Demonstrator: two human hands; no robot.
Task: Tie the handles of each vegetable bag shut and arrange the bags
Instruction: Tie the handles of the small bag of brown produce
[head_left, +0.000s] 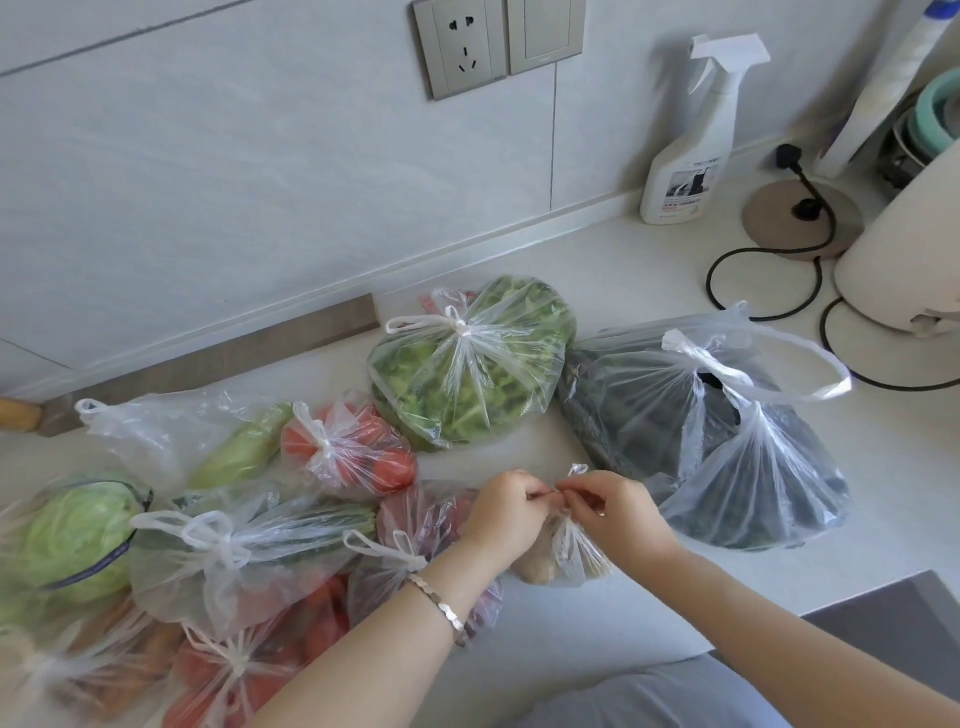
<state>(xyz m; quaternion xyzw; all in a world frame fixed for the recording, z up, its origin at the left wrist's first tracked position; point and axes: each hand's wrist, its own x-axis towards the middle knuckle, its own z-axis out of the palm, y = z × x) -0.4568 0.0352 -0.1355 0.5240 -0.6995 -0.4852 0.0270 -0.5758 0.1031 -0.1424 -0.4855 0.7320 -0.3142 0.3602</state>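
A small clear bag of pale brown roots (558, 558) sits near the counter's front edge. My left hand (506, 512) and my right hand (613, 512) meet above it, each pinching one of its handles at the twisted top. Tied bags lie around: lettuce (467, 364), tomatoes (353, 452), cucumbers (244, 551), a reddish bag (415, 525) under my left wrist, red vegetables (249, 670) at the bottom left. Two bags of dark greens lie to the right; the nearer one (763, 483) is knotted, the farther one (654, 410) has loose handle loops.
A cabbage (67, 535) and a bag with a pale green squash (223, 441) lie at the left. A spray bottle (691, 156), a kettle base (802, 218) with black cord and a white appliance (909, 260) stand at the back right of the white counter (649, 260).
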